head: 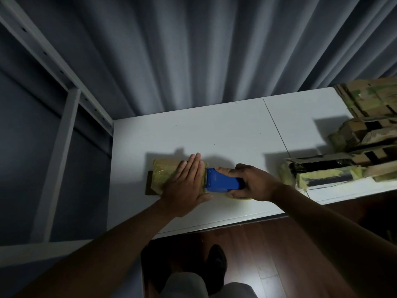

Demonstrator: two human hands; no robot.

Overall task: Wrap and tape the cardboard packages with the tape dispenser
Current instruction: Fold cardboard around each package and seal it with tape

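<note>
A small flat cardboard package (pixel 165 171), covered in yellowish tape, lies on the white table (pixel 225 134) near its front left. My left hand (pixel 187 179) presses flat on the package with straight fingers. My right hand (pixel 251 181) grips the blue tape dispenser (pixel 223 180), whose front edge meets the package's right end. A sliver of the yellow tape roll (pixel 242 198) shows under my right hand.
A pile of taped cardboard packages (pixel 352 151) fills the table's right side. A grey metal shelf frame (pixel 64 117) stands to the left, a grey curtain (pixel 204 50) hangs behind the table, and wooden floor (pixel 268 250) lies below the front edge.
</note>
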